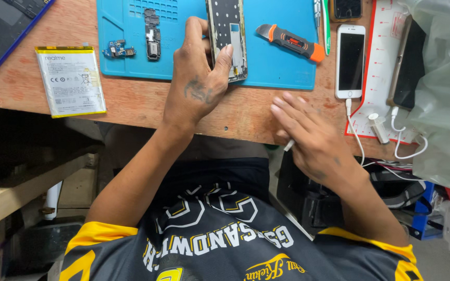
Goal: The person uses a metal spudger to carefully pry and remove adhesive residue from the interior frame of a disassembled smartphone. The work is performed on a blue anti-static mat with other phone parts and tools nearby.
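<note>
My left hand (199, 78) grips an opened phone frame (227, 36) lying on a blue work mat (282, 67), thumb on its lower right side, fingers on its left edge. My right hand (308, 135) hovers at the table's near edge with fingers stretched flat, and a small white stick-like thing (288, 145) pokes out from under the palm. On the mat left of the frame lie a dark circuit board (152, 34) and a small blue connector board (119, 50). An orange and grey utility knife (290, 41) lies right of the frame.
A flat white and yellow phone battery (71, 80) lies on the wooden table (136, 101) at the left. A white phone (350, 60) with a white cable (358, 138) sits right of the mat, beside a dark phone (407, 65), a small white tube (378, 127) and a plastic bag (446, 88).
</note>
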